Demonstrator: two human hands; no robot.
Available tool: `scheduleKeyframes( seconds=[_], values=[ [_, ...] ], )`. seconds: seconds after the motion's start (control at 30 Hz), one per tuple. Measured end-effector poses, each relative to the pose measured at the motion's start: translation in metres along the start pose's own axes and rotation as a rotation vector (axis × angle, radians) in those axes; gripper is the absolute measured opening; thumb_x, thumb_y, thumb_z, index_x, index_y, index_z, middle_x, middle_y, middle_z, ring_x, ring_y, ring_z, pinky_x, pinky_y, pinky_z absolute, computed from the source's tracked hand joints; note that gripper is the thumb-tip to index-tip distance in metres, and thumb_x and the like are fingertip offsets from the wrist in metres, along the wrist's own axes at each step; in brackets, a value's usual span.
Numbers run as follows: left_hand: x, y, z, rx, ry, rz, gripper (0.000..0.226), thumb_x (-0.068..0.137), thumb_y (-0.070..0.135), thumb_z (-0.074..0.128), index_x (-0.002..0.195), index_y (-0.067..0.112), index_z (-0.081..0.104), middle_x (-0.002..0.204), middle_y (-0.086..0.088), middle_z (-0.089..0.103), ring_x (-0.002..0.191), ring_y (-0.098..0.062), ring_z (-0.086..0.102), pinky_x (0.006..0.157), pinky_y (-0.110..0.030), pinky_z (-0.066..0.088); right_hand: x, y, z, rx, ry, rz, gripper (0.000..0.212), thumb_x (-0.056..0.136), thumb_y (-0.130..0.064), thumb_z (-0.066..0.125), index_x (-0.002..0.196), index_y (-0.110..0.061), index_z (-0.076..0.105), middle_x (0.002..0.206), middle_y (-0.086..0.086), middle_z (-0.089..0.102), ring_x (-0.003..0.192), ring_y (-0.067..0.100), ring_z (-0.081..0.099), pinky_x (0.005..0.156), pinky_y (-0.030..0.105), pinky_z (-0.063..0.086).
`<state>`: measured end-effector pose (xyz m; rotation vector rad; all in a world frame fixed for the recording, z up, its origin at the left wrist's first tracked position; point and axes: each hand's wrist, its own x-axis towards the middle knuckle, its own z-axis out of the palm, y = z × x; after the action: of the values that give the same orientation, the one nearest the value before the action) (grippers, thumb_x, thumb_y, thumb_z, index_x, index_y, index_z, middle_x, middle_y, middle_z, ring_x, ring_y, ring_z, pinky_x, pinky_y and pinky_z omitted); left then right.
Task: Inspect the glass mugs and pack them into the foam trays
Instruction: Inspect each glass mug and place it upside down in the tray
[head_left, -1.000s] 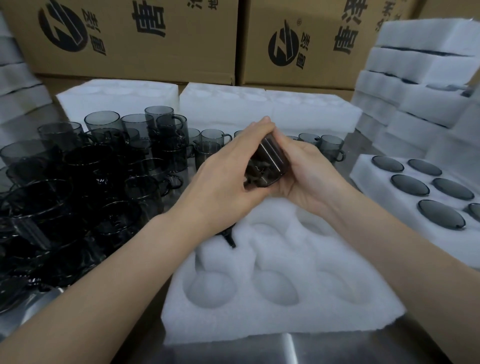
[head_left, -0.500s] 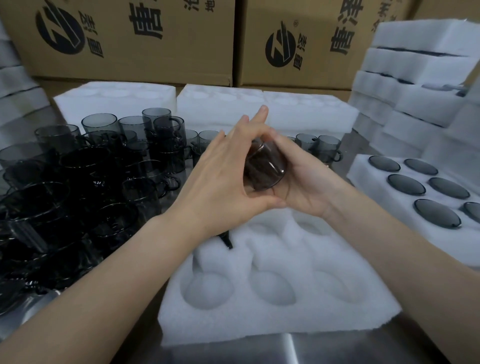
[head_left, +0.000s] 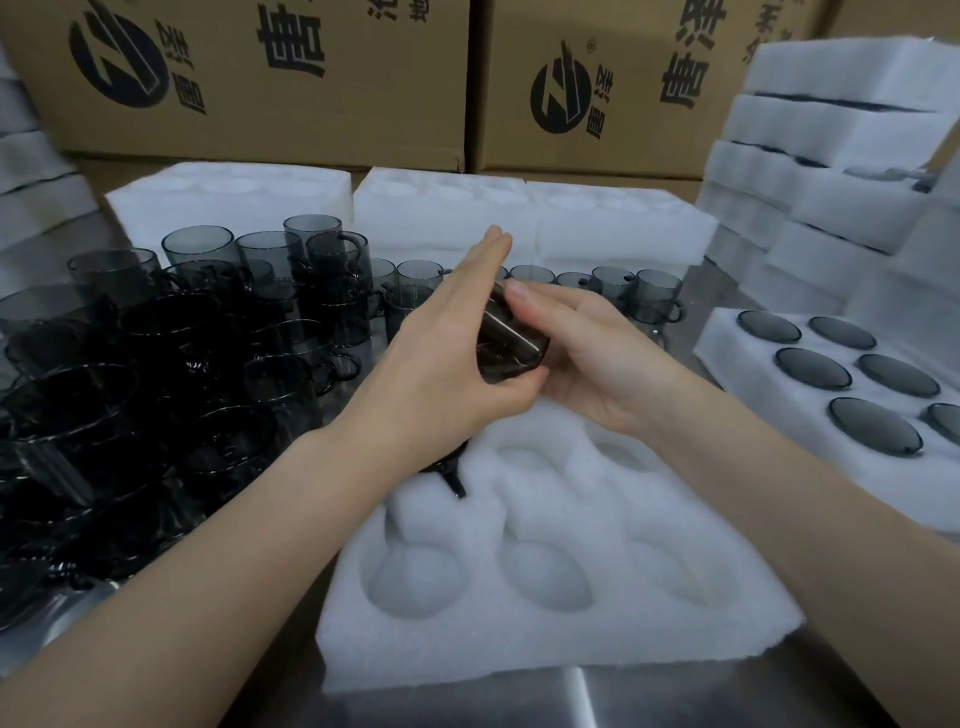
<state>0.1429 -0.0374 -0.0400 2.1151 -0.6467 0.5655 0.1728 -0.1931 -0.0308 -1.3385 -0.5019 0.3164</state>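
A smoky grey glass mug (head_left: 511, 345) is held tilted between both hands above the white foam tray (head_left: 561, 618). My left hand (head_left: 441, 353) covers its left side with fingers stretched flat. My right hand (head_left: 587, 353) cups it from the right, thumb on top. The tray's round pockets in front of me hold nothing, except a dark mug handle (head_left: 453, 475) sticking out of a far-left pocket under my left wrist. A crowd of loose grey mugs (head_left: 171, 358) stands on the left.
A filled foam tray (head_left: 810, 395) with mug bottoms showing lies at the right. Stacked foam trays (head_left: 841, 156) rise at the far right. More foam blocks (head_left: 519, 218) and cardboard boxes (head_left: 260, 78) stand behind. A row of mugs (head_left: 613, 286) lines the back.
The mug has been turned between my hands, its side now facing up. My left fingers have straightened and my right thumb has come over the top.
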Motion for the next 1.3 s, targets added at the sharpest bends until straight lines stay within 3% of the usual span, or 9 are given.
scheduleKeyframes(
  seconds=[0.13,0.3,0.4,0.6,0.73,0.8,0.97,1.1,1.3],
  values=[
    [0.0,0.005,-0.001,0.053,-0.073,0.092,0.09,0.076,0.013,0.076,0.151,0.015,0.025,0.156,-0.001,0.032,0.144,-0.008,0.023,0.114,-0.015,0.021,0.001,-0.003,0.002,0.037,0.103,0.015,0.021,0.091,-0.029,0.062,0.096,-0.01,0.072,0.083,0.007,0.071,0.074,0.019,0.069,0.062,0.031,0.057],
    [0.002,0.011,-0.002,0.163,-0.176,0.244,0.082,0.081,0.013,0.073,0.149,0.014,0.028,0.16,0.002,0.019,0.149,-0.012,0.006,0.12,-0.026,0.014,0.001,-0.006,0.005,0.141,0.198,0.047,0.034,0.1,-0.016,0.05,0.127,0.003,0.055,0.093,0.013,0.065,0.075,0.021,0.066,0.065,0.035,0.058],
    [0.002,0.011,-0.002,0.19,-0.172,0.242,0.082,0.081,0.014,0.073,0.149,0.015,0.028,0.161,0.001,0.017,0.15,-0.013,0.005,0.121,-0.031,0.014,0.0,-0.005,0.006,0.167,0.207,0.031,0.026,0.1,-0.015,0.049,0.119,0.0,0.059,0.093,0.013,0.066,0.076,0.022,0.067,0.062,0.035,0.058],
    [0.003,0.004,-0.002,0.103,-0.029,0.084,0.083,0.074,0.025,0.08,0.145,0.021,0.037,0.151,0.004,0.039,0.136,-0.003,0.034,0.11,-0.012,0.026,0.002,-0.006,0.003,0.178,0.308,0.013,0.035,0.101,-0.018,0.047,0.125,0.006,0.054,0.116,0.026,0.061,0.102,0.035,0.06,0.086,0.054,0.054],
    [0.003,0.005,-0.002,0.034,0.035,-0.025,0.074,0.06,0.042,0.079,0.123,0.038,0.04,0.117,0.018,0.057,0.107,0.0,0.055,0.091,-0.024,0.046,0.003,-0.006,0.001,0.136,0.232,-0.003,0.034,0.101,-0.016,0.045,0.127,0.002,0.056,0.116,0.02,0.062,0.106,0.032,0.059,0.094,0.05,0.05],
    [0.003,0.003,-0.002,-0.007,0.114,-0.086,0.07,0.056,0.045,0.081,0.11,0.039,0.037,0.105,0.017,0.058,0.097,0.004,0.057,0.081,-0.017,0.047,0.002,-0.007,0.001,0.09,0.137,-0.021,0.042,0.099,-0.019,0.047,0.135,0.002,0.051,0.122,0.018,0.06,0.108,0.028,0.057,0.098,0.045,0.045],
    [0.004,-0.001,-0.003,-0.06,0.244,-0.194,0.076,0.054,0.045,0.088,0.103,0.029,0.032,0.089,0.015,0.058,0.086,0.012,0.055,0.068,-0.002,0.04,-0.002,-0.003,0.002,0.019,-0.044,-0.056,0.041,0.092,-0.019,0.056,0.13,-0.005,0.055,0.119,0.013,0.061,0.103,0.025,0.057,0.08,0.032,0.054],
    [0.004,-0.002,-0.003,-0.061,0.102,-0.16,0.072,0.057,0.045,0.085,0.108,0.034,0.035,0.096,0.012,0.065,0.085,0.001,0.063,0.07,-0.009,0.045,-0.004,-0.002,0.003,-0.063,0.082,-0.055,0.032,0.078,-0.021,0.074,0.107,-0.016,0.062,0.092,-0.001,0.066,0.058,0.012,0.059,0.051,0.029,0.055],
    [0.006,-0.002,-0.001,0.047,-0.01,-0.106,0.08,0.056,0.047,0.084,0.126,0.025,0.053,0.113,0.01,0.063,0.106,-0.006,0.056,0.087,-0.009,0.039,-0.003,0.0,0.006,-0.2,0.227,-0.16,0.026,0.077,-0.029,0.074,0.082,-0.015,0.053,0.077,0.005,0.06,0.051,0.015,0.055,0.038,0.025,0.043]
  ],
)
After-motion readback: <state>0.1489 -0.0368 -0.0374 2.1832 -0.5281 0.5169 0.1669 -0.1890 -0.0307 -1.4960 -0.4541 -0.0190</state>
